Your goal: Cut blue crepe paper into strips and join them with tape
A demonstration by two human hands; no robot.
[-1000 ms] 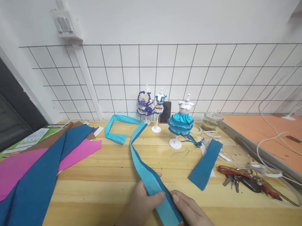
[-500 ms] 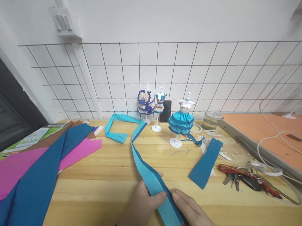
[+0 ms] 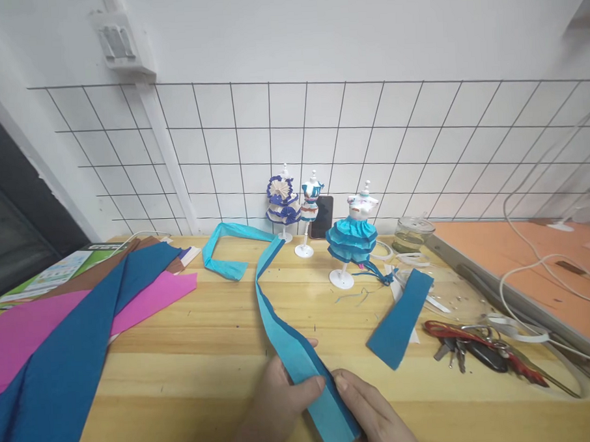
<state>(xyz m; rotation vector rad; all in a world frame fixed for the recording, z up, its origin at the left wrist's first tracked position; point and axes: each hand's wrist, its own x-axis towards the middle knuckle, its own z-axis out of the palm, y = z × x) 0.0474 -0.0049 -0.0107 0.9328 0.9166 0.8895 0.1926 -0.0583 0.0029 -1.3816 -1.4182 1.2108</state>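
Note:
A long strip of crepe paper (image 3: 293, 348), light turquoise with a darker blue folded edge, runs from my hands up the table and bends left near the wall. My left hand (image 3: 283, 397) grips it from the left, thumb pressed on top and fingers underneath. On the strip's right edge, my right hand (image 3: 366, 407) pinches the darker fold between thumb and fingers. Most fingers of both hands are hidden beneath the paper. Beyond my hands stands a small dress form (image 3: 353, 238) wearing a ruffled turquoise skirt. A short dark-blue paper piece (image 3: 401, 320) lies to the right.
Dark-blue sheets (image 3: 71, 354) and a pink sheet (image 3: 156, 302) cover the left side. Two more dress forms (image 3: 283, 208) and a phone (image 3: 322, 216) stand by the wall. At right are keys (image 3: 460, 350), a glass jar (image 3: 413, 234) and an orange board (image 3: 545, 255) with cables.
The view has shifted very slightly. Both hands keep the same grip on the paper strip, with almost no visible movement.

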